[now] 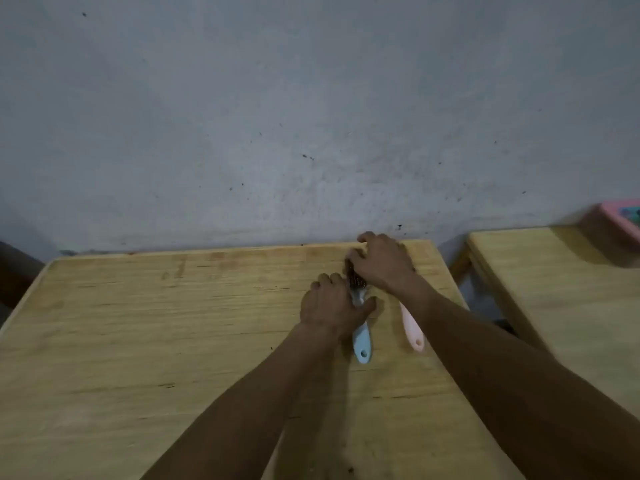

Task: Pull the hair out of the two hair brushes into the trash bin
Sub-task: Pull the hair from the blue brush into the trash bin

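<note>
Head view puts your two hands at the far right part of the wooden table (pixel 173 323), which serves as the landmark for everything else. Your left hand (pixel 332 306) is wrapped over the neck of the blue brush (pixel 362 344), fingers curled closed around it, pressing it flat against the table top; judging by the pose, you pin it so the head cannot slide while the other hand works. Your right hand (pixel 381 261) sits over the brush head, toward the table's far edge, fingers bent down into the dark bristles (pixel 355 277). Whether they have pinched any hair you cannot tell from here, since the hand covers its own fingertips.

The pink brush (pixel 412 327) lies on the table just beside the blue one, toward the table's right edge, its head hidden under your right forearm and only the handle showing. It seems parked within easy reach for its turn.

Both handles are smooth, rounded plastic, each with a hanging hole at the near end. The table is pale, streaky-grained wood with a few dark scuffs. Behind its far edge stands a rough grey wall (pixel 311 98), speckled with marks. No trash bin is visible, so you will likely have to carry any pulled hair off the table.
</note>
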Demonstrator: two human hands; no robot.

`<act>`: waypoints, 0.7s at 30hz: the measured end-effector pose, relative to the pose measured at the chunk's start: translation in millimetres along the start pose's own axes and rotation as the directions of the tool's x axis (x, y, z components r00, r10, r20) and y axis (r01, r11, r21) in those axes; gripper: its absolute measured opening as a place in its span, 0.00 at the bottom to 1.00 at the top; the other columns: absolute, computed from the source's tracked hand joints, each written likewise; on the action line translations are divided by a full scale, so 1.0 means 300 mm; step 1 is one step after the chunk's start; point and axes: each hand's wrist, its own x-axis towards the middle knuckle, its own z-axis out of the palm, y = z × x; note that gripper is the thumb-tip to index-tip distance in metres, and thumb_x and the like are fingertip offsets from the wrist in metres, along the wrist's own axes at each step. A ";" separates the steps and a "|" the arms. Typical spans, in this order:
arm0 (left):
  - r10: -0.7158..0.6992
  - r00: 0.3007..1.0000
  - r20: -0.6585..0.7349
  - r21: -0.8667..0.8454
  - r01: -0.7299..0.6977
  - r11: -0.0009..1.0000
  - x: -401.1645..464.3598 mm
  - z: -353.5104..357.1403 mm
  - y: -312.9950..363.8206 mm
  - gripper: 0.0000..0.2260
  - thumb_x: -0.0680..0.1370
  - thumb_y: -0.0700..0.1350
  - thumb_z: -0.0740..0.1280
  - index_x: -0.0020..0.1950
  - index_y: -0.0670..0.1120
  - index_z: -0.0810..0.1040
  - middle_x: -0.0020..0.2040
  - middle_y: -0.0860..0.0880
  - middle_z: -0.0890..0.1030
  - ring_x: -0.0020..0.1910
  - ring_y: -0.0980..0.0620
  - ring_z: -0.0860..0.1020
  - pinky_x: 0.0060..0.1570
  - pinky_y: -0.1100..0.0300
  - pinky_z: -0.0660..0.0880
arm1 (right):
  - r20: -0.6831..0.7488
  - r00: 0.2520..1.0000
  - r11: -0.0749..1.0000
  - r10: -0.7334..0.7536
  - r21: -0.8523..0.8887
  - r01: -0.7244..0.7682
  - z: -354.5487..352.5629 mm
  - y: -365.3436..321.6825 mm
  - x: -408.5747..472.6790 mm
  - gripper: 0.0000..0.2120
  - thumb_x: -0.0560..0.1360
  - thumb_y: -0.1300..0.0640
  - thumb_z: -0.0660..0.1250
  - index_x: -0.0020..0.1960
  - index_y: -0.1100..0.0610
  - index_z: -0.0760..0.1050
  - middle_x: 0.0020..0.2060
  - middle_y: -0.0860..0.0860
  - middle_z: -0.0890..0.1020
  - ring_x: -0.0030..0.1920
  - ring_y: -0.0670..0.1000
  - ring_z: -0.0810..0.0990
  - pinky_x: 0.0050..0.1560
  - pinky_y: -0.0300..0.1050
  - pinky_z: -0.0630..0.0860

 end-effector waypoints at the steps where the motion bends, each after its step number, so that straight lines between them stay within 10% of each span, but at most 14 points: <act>1: 0.016 1.000 0.003 -0.002 -0.016 1.000 0.003 0.012 -0.007 0.32 0.75 0.65 0.67 0.65 0.39 0.71 0.62 0.40 0.76 0.59 0.40 0.76 0.49 0.51 0.72 | -0.014 1.000 1.000 0.019 0.001 -0.019 0.018 0.002 0.011 0.24 0.81 0.44 0.61 0.72 0.56 0.73 0.67 0.58 0.79 0.65 0.61 0.78 0.62 0.54 0.74; 14: -0.156 0.987 0.029 -0.547 0.146 0.824 0.021 0.003 -0.140 0.25 0.72 0.48 0.73 0.62 0.36 0.71 0.48 0.44 0.80 0.44 0.45 0.81 0.32 0.55 0.75 | -0.007 0.974 0.818 0.225 0.545 -0.185 0.092 -0.034 0.028 0.15 0.73 0.51 0.71 0.46 0.64 0.82 0.41 0.61 0.87 0.37 0.60 0.87 0.42 0.50 0.86; 21: -0.146 0.986 0.077 -0.730 0.155 0.665 -0.192 -0.128 -0.289 0.22 0.76 0.56 0.69 0.55 0.37 0.78 0.38 0.45 0.79 0.31 0.49 0.77 0.25 0.61 0.73 | -0.030 0.999 0.764 -0.033 0.644 0.045 0.116 -0.172 -0.149 0.06 0.75 0.59 0.75 0.44 0.62 0.84 0.42 0.63 0.87 0.35 0.53 0.83 0.34 0.42 0.82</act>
